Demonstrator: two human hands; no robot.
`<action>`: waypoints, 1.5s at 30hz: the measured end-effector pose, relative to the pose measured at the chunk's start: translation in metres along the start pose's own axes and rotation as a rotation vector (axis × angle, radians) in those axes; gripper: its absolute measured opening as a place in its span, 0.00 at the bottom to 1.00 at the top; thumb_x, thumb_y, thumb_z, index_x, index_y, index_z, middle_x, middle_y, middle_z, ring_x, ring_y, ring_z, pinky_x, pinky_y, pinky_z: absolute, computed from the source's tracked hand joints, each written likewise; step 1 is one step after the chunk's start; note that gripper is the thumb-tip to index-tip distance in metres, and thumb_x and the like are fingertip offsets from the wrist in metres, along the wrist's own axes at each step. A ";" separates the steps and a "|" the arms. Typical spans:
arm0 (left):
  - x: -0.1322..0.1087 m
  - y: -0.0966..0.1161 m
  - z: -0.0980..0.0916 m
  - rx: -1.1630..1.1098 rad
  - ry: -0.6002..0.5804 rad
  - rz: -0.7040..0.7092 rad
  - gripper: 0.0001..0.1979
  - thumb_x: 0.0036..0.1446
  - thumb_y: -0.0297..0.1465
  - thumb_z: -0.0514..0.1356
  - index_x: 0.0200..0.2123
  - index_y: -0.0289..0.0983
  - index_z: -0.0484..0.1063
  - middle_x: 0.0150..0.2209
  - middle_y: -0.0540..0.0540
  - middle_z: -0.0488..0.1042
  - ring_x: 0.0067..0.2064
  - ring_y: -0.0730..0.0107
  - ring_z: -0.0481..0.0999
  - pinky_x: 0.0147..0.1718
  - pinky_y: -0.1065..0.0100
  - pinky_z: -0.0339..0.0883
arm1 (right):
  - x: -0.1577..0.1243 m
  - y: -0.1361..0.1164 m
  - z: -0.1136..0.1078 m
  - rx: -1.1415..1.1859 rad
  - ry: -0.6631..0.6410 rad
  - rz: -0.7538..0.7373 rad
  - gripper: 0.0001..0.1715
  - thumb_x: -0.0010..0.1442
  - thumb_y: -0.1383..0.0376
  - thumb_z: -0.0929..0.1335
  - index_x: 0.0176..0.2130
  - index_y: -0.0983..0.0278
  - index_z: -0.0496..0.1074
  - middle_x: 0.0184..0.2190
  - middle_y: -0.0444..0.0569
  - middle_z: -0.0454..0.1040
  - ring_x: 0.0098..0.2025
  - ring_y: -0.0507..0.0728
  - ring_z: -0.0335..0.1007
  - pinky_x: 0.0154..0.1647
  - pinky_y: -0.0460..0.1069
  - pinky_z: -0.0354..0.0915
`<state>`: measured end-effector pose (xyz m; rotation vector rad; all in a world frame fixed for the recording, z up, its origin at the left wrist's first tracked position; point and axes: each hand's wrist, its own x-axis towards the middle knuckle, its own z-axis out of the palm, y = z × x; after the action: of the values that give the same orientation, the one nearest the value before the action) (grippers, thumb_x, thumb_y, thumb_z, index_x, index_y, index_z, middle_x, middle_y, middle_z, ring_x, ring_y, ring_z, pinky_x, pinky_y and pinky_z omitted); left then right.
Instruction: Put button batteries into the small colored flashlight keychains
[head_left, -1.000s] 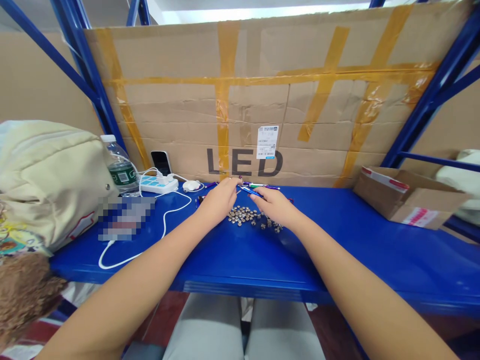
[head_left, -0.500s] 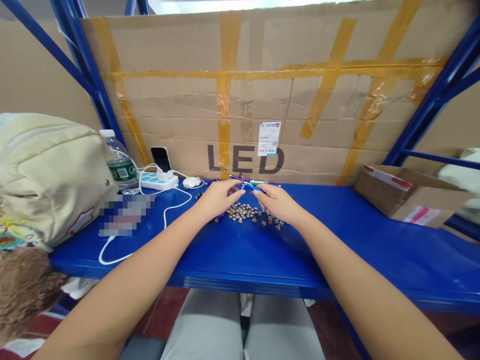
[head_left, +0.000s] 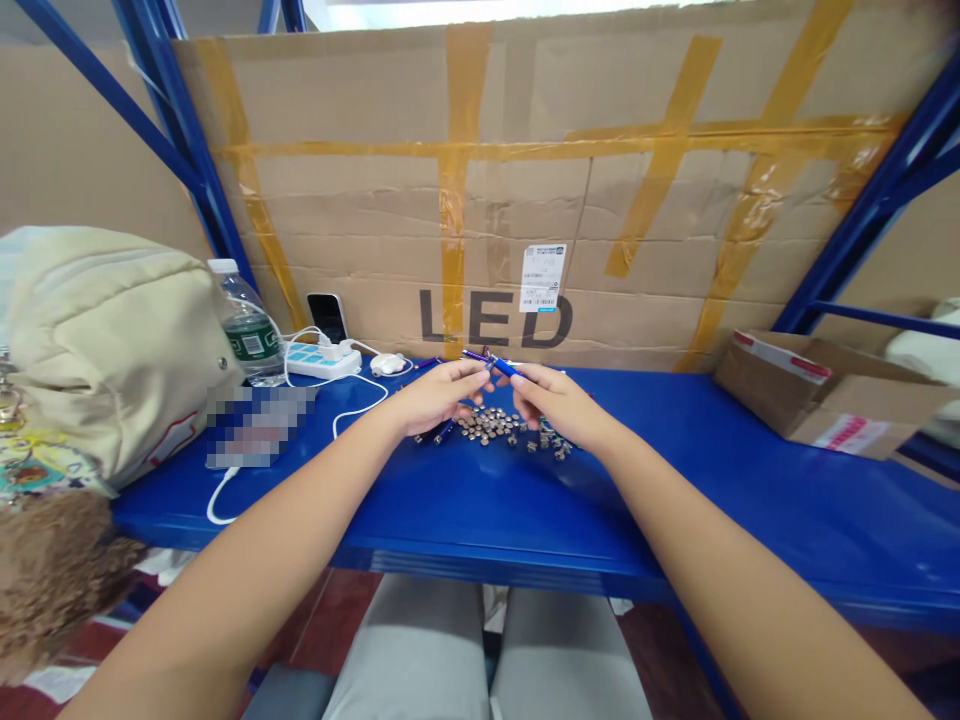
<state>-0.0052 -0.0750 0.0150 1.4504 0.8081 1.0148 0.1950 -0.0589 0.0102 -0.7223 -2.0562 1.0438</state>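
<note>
A blue pen (head_left: 505, 368) slants between my two hands above the table. My right hand (head_left: 551, 400) is closed around its barrel, thumb and forefinger pressed on it. My left hand (head_left: 444, 397) pinches with thumb and forefinger at the pen's silvery end; the exact contact is too small to make out. Just below the hands lies a pile of small round metal pieces (head_left: 486, 424). More small metal clip-like pieces (head_left: 555, 443) lie beneath my right hand. Dark purple-blue pens (head_left: 444, 432) are partly hidden by my left hand, and others lie behind the hands.
Along the left stand a beige bag (head_left: 112, 340), a water bottle (head_left: 251, 335), a power strip (head_left: 324, 361) with white cables and a phone (head_left: 328, 318). A large cardboard panel (head_left: 375, 220) backs the blue table (head_left: 480, 510). A small open carton (head_left: 802, 400) sits right.
The view has shifted slightly, so everything sits a little farther right. My left hand has turned, showing more of the curled lower fingers. The blue pen remains between my hands.
</note>
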 end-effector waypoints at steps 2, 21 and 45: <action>0.000 0.000 -0.001 -0.021 -0.009 0.011 0.11 0.55 0.36 0.63 0.35 0.34 0.72 0.29 0.50 0.63 0.26 0.81 0.60 0.19 0.78 0.51 | 0.001 0.001 0.000 0.024 0.014 0.008 0.15 0.64 0.57 0.60 0.43 0.65 0.66 0.18 0.38 0.63 0.18 0.48 0.58 0.22 0.46 0.56; -0.005 0.008 0.001 0.936 0.102 0.171 0.17 0.64 0.39 0.46 0.25 0.37 0.57 0.23 0.51 0.63 0.25 0.73 0.62 0.27 0.69 0.57 | 0.000 0.001 -0.001 -0.032 -0.041 0.057 0.13 0.64 0.58 0.59 0.39 0.64 0.66 0.18 0.38 0.62 0.19 0.49 0.58 0.22 0.46 0.57; -0.004 0.009 0.013 1.583 0.297 0.099 0.18 0.66 0.36 0.43 0.40 0.31 0.67 0.32 0.37 0.73 0.33 0.58 0.73 0.34 0.65 0.61 | 0.000 -0.002 0.003 -0.454 0.012 -0.053 0.12 0.62 0.58 0.60 0.34 0.63 0.66 0.22 0.42 0.66 0.26 0.52 0.61 0.29 0.48 0.57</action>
<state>0.0048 -0.0846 0.0231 2.6508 1.9995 0.5489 0.1925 -0.0607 0.0104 -0.8869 -2.3146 0.5402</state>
